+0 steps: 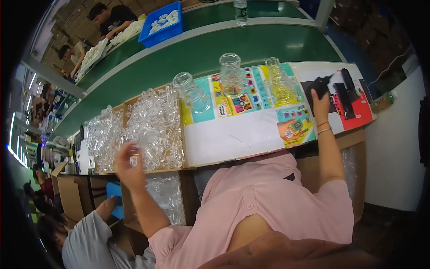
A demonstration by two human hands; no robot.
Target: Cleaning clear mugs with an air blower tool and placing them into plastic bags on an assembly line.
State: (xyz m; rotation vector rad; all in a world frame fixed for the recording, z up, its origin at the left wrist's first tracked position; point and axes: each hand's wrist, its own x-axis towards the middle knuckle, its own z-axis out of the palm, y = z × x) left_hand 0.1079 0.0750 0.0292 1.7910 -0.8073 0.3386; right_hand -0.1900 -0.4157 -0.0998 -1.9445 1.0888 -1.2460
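Above the near edge of a shallow cardboard box [182,134] heaped with clear plastic parts [154,121], my left hand [130,166] is raised with its fingers curled. Something transparent may be between the fingertips, but it blends with the heap behind. At the right, my right hand [320,103] is closed around a black hand tool [320,85] with a thin pointed tip. Stacked clear plastic cups or tubes [231,74] stand at the middle of the far edge of the printed board [215,141]. A similar clear stack [190,92] is to their left, and several clear pieces [282,85] cluster to the right.
A black bar-shaped item [346,101] and a black cylinder [347,80] lie right of the tool. Beyond is a green conveyor [201,56] with a blue bin [161,22] and a water bottle [240,12]. A person in grey [89,237] sits close on my left.
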